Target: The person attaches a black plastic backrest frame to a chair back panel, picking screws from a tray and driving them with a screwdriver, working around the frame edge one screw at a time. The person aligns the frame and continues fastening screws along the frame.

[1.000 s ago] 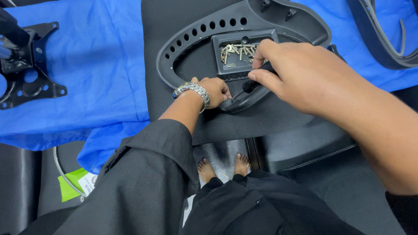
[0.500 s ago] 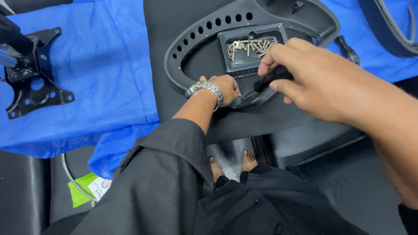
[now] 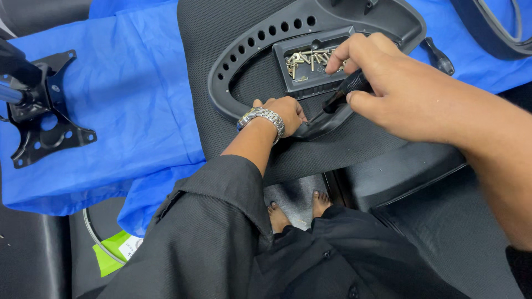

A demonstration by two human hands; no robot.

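The left hand (image 3: 282,111), with a metal watch (image 3: 263,119) on its wrist, is pressing down on the lower curve of a black plastic armrest frame (image 3: 235,69), its fingers closed over the rim and holding it steady against the dark mesh seat pad (image 3: 210,33) it is lying on. The right hand (image 3: 388,83) is wrapping its grip around the black handle of a screwdriver (image 3: 346,91), whose tip is pointing down into the frame just beside the left hand; the tip itself is hidden, so I cannot tell whether it is sitting in a screw. The forefinger is also reaching over the small black tray (image 3: 302,83) inside the loop of the frame, where a heap of brass-coloured screws (image 3: 305,58) is waiting.

Judging by that full tray, most of the fastening is still lying ahead, and the frame does not yet look fixed. A black metal mounting plate (image 3: 41,119) is lying well apart on the blue cloth (image 3: 133,99) to the left, untouched, and a second black handle (image 3: 438,55) is resting beyond the right hand. A green slip of paper (image 3: 113,252) is showing at the lower left.
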